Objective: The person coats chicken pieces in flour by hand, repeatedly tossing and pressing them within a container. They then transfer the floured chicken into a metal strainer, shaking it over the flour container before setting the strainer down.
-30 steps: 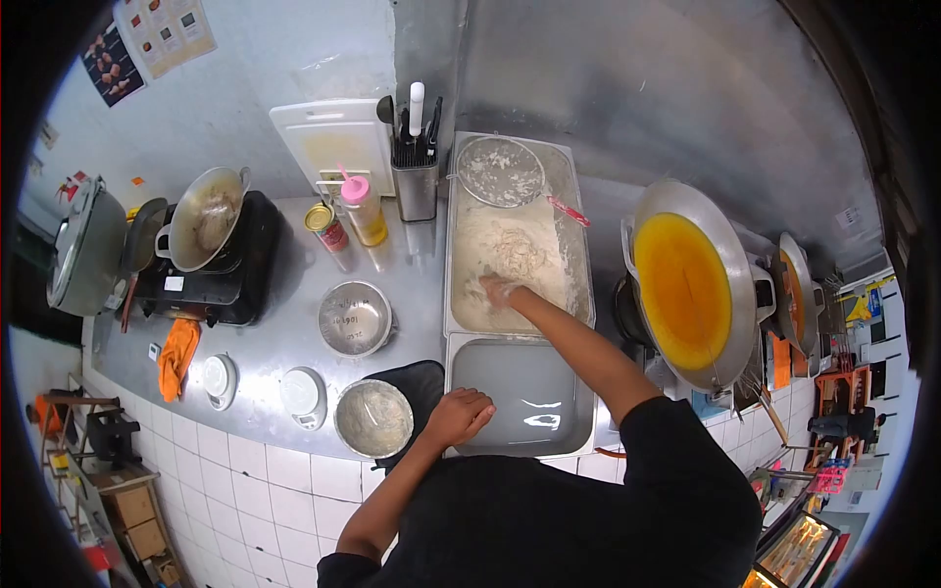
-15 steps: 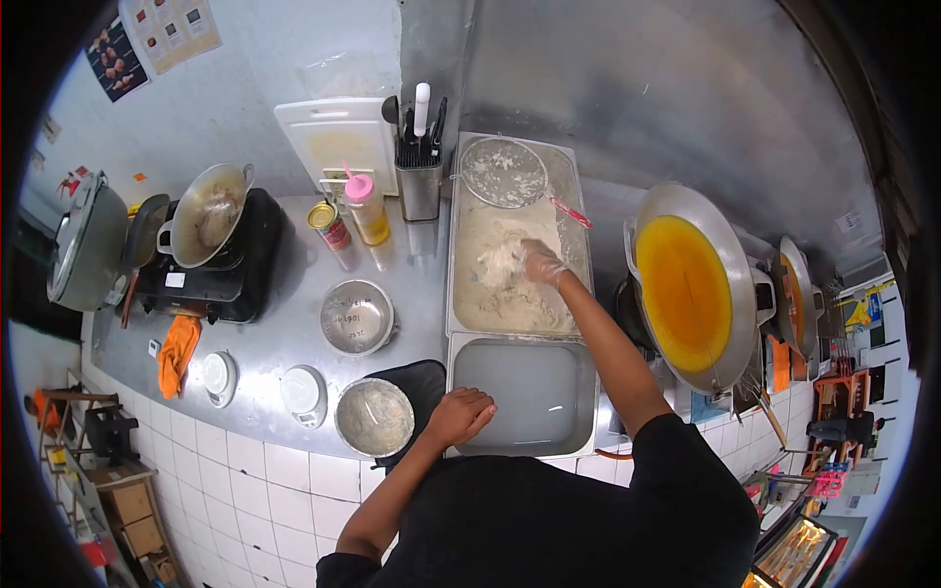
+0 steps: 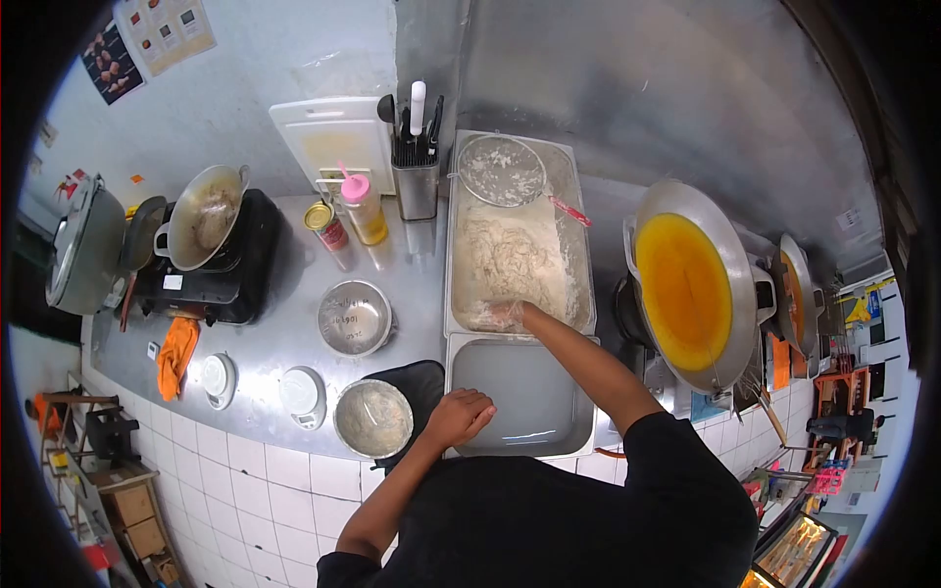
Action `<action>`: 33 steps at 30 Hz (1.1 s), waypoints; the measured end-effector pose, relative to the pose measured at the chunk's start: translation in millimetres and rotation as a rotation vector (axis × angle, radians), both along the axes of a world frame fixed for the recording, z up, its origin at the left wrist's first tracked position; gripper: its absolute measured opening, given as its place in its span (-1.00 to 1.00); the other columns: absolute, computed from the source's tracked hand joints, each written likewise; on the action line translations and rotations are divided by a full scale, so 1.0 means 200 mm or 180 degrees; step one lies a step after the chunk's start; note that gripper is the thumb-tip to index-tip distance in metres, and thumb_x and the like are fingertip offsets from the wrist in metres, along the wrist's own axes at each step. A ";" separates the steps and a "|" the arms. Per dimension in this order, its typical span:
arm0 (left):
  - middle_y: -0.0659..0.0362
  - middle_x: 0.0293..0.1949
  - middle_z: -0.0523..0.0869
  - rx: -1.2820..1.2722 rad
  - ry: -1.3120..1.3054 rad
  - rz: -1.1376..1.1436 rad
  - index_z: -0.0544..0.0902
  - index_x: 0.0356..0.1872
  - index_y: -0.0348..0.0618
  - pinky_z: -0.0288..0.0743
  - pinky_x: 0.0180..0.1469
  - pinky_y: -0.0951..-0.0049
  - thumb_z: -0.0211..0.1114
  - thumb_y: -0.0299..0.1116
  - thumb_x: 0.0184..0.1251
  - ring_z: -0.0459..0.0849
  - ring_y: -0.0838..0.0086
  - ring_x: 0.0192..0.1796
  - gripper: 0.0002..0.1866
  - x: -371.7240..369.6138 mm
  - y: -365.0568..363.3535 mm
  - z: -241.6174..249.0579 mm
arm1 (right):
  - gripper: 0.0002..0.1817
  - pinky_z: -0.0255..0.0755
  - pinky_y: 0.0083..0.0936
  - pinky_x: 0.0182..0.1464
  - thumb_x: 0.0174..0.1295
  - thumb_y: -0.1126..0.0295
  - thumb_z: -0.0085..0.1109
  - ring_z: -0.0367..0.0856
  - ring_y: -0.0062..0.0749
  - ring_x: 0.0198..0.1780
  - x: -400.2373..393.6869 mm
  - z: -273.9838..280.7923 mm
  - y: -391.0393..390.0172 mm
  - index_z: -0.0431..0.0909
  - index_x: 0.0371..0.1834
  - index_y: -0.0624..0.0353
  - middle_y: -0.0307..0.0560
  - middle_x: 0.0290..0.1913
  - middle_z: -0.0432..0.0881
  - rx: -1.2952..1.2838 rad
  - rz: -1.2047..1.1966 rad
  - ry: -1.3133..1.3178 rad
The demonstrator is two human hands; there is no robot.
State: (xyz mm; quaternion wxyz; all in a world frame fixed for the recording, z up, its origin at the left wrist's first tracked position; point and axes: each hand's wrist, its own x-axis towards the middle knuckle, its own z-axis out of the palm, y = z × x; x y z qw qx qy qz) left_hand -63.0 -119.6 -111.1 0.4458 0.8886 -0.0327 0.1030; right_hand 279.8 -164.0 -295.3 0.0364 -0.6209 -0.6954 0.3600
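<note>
My right hand [image 3: 508, 315], in a thin clear glove dusted white, is low in the flour at the near end of a metal tray [image 3: 454, 245]. Its fingers point left and are partly lost in flour and blur. Lumpy, coated clumps [image 3: 510, 250] lie in the flour just beyond it. A round sieve [image 3: 502, 171] with a red handle rests across the tray's far end. My left hand [image 3: 461, 419] is bare, its fingers curled together, at the left rim of a pan of cloudy water [image 3: 520, 392]. That pan adjoins the flour tray on the near side.
A large wok of orange oil [image 3: 683, 294] stands at the right. Left of the pans are a floury bowl [image 3: 373, 418], a steel bowl [image 3: 355, 318], two white scales [image 3: 303, 392], a pink-capped bottle [image 3: 365, 211], a can [image 3: 325, 227] and a knife holder [image 3: 416, 181].
My right hand has moved from the middle of the flour tray toward me and left, to its near end. The clumps it covered now show. My left hand stays put.
</note>
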 end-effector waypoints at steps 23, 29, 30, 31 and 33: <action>0.11 -0.34 0.71 -0.0026 -0.0004 -0.0015 0.67 -0.34 -0.15 0.56 -0.06 0.18 0.19 -0.23 0.51 0.70 0.17 -0.22 -0.74 0.00 -0.01 -0.02 | -0.48 0.58 -0.10 0.08 0.03 0.34 0.40 0.71 0.09 -0.02 0.23 -0.11 0.29 0.54 0.09 0.27 0.27 -0.13 0.70 0.0352 -0.0964 -0.0998; 0.12 -0.34 0.71 0.0034 -0.0044 -0.0087 0.66 -0.32 -0.15 0.56 -0.05 0.17 0.18 -0.22 0.52 0.71 0.18 -0.20 -0.74 0.00 0.00 0.02 | -0.42 0.59 -0.16 -0.06 -0.06 0.33 0.46 0.72 0.08 -0.18 -0.07 0.27 0.08 0.51 0.06 0.32 0.25 -0.26 0.71 -0.0253 -0.0864 -0.0756; 0.12 -0.34 0.71 0.0018 -0.0040 -0.0058 0.66 -0.32 -0.15 0.56 -0.05 0.17 0.17 -0.22 0.53 0.71 0.18 -0.20 -0.74 0.01 0.00 0.02 | -0.42 0.59 -0.16 -0.05 -0.06 0.32 0.46 0.72 0.08 -0.17 -0.03 0.28 0.10 0.52 0.06 0.33 0.26 -0.24 0.70 -0.0461 -0.0788 -0.0601; 0.12 -0.34 0.71 0.0024 -0.0034 -0.0049 0.67 -0.32 -0.15 0.56 -0.05 0.17 0.18 -0.23 0.52 0.71 0.17 -0.20 -0.74 0.00 0.00 0.02 | -0.42 0.59 -0.17 -0.05 -0.06 0.31 0.46 0.71 0.09 -0.16 0.00 0.28 0.11 0.52 0.05 0.33 0.27 -0.23 0.70 -0.0664 -0.0716 -0.0444; 0.11 -0.33 0.72 0.0035 -0.0032 -0.0012 0.67 -0.31 -0.15 0.56 -0.05 0.16 0.18 -0.23 0.52 0.71 0.17 -0.21 -0.74 0.00 0.00 0.00 | -0.43 0.57 -0.15 -0.02 -0.04 0.27 0.47 0.70 0.12 -0.13 0.06 0.24 0.14 0.54 0.04 0.32 0.28 -0.17 0.69 -0.0239 -0.0588 -0.0662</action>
